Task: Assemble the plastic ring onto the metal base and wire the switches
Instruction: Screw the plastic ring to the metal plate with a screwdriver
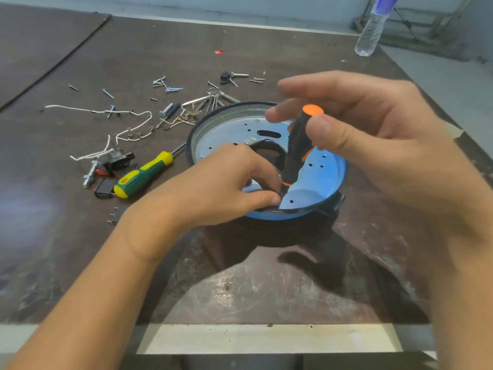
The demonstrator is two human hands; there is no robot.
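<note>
A worn dark tabletop (240,276) is seen, with the round metal base (232,129) near its middle. The black plastic ring (266,150) lies inside the base, largely covered by the left hand (226,182), which pinches the ring's near edge. A black-and-orange screwdriver (296,145) is held upright at its top by the right hand (373,145). A green-and-yellow screwdriver (141,177), switches (117,158), white wires (72,108) and screws (166,85) are scattered towards the left edge; a bottle (372,30) stands at the far right corner.

The base (232,129) sits mid-bench (266,289), a screwdriver (294,150) upright in it. Left of the base lie a second screwdriver (144,175), switches (118,158) and wires (77,109); screws (170,89) are scattered behind them. A bottle (372,30) stands at the bench's far right corner.
</note>
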